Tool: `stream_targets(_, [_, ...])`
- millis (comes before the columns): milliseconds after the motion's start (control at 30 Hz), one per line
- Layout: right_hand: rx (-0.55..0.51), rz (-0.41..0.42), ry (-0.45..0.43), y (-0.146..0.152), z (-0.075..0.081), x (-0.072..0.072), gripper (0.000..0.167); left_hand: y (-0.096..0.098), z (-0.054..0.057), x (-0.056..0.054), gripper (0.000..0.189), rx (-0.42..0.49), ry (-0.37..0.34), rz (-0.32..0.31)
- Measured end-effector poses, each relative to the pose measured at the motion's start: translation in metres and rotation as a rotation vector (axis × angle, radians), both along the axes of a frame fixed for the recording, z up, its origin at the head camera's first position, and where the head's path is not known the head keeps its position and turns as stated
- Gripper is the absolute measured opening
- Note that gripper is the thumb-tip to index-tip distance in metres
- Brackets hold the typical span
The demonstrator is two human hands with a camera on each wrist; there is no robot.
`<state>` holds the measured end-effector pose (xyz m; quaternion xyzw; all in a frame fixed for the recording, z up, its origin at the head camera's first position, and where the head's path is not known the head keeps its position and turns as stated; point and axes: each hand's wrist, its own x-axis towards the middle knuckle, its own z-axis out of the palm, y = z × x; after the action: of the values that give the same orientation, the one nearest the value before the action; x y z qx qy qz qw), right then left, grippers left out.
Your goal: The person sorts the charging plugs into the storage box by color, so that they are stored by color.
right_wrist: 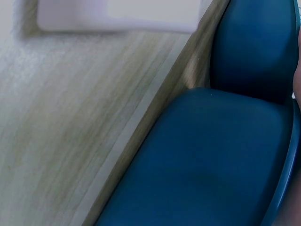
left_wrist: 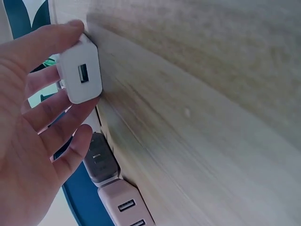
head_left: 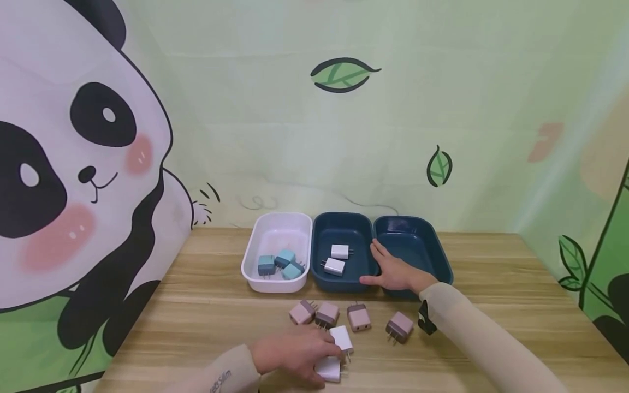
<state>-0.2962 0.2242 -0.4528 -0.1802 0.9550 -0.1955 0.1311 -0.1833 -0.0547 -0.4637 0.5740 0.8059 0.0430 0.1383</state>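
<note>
In the head view my left hand (head_left: 300, 352) is low over the table, thumb and fingers about a white plug charger (head_left: 328, 369). The left wrist view shows this charger (left_wrist: 82, 73) pinched between thumb and fingers, its USB port facing the camera. Another white charger (head_left: 341, 339) lies just beyond the fingers. My right hand (head_left: 395, 273) rests with spread fingers over the adjoining rims of the middle blue tray (head_left: 344, 285) and the right blue tray (head_left: 439, 256). Two white chargers (head_left: 334, 266) lie in the middle tray. No object is visible in the right tray.
A white tray (head_left: 277, 286) at the left holds three teal chargers (head_left: 266, 265). Several pink-and-brown chargers (head_left: 358, 317) lie on the wooden table (head_left: 206, 305) before the trays. Behind stands a printed cloth backdrop (head_left: 275, 125). A blurred pale object (right_wrist: 117, 14) tops the right wrist view.
</note>
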Motion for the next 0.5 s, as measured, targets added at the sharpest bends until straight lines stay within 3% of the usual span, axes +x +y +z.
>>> stream_targets(267, [-0.010,0.003,0.009,-0.0012,0.0009,0.0003,0.105,-0.0013,-0.0009,-0.0012,0.046,0.021,-0.024,0.008])
stream_targets(500, [0.001,0.000,-0.007,-0.0009,0.0010,0.0000,0.105,-0.0025,0.0055,-0.0007,0.047,0.047,-0.053,0.040])
